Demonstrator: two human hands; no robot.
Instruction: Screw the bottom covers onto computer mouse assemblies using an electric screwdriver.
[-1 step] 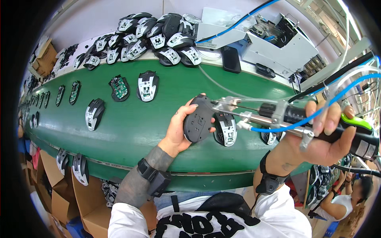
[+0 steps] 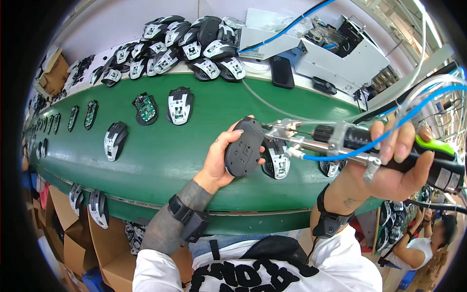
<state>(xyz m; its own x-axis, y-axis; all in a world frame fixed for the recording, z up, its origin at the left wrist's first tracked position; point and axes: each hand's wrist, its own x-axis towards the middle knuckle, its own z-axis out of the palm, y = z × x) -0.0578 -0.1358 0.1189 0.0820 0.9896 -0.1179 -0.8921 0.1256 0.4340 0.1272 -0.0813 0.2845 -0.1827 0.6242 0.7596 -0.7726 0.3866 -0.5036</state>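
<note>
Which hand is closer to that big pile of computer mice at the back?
Left. The left hand, holding a dark mouse, is in front of the pile of mice, over the green belt; the right hand, gripping a black driver, is farther right.

Silver-and-black mouse shell (image 2: 278,164) partly hidden behind the power screwdriver (image 2: 359,139)

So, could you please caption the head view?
Left hand holds a curved black plastic mouse; right hand grips a cylindrical black screwdriver.
</note>
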